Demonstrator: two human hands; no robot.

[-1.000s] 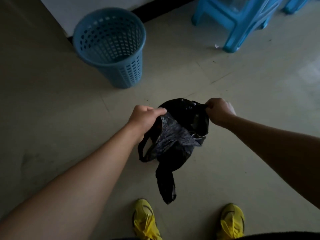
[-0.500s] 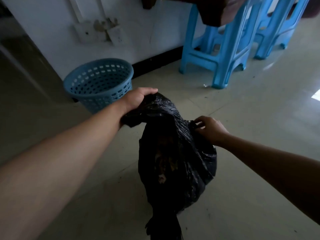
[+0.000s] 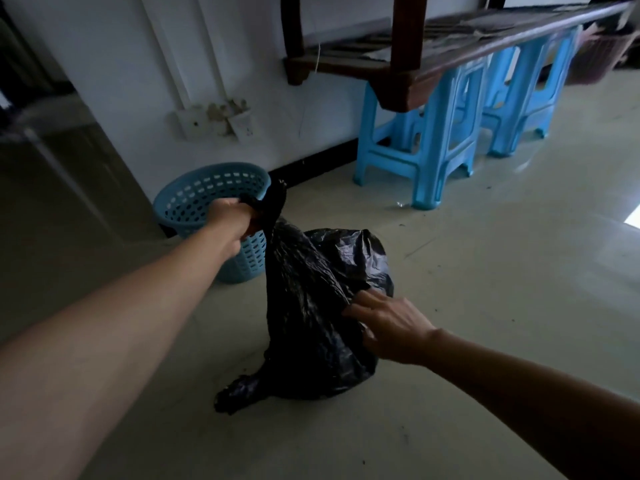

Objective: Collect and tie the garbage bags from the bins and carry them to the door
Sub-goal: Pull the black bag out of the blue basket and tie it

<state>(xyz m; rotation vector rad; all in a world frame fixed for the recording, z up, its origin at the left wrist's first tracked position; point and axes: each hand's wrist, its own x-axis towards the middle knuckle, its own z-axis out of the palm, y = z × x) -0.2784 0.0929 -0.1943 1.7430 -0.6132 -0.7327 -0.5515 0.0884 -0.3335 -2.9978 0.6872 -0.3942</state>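
head | left hand (image 3: 231, 216) grips garbage bag (image 3: 311, 306) top, fist closed | right hand (image 3: 388, 323) apparently pinches bag side | blue bin (image 3: 194, 199) behind

You see blue stools (image 3: 426, 143) standing on the floor (image 3: 502, 323) under the edge of the brown table (image 3: 460, 53), and sockets (image 3: 221, 121) on the white wall (image 3: 114, 57).
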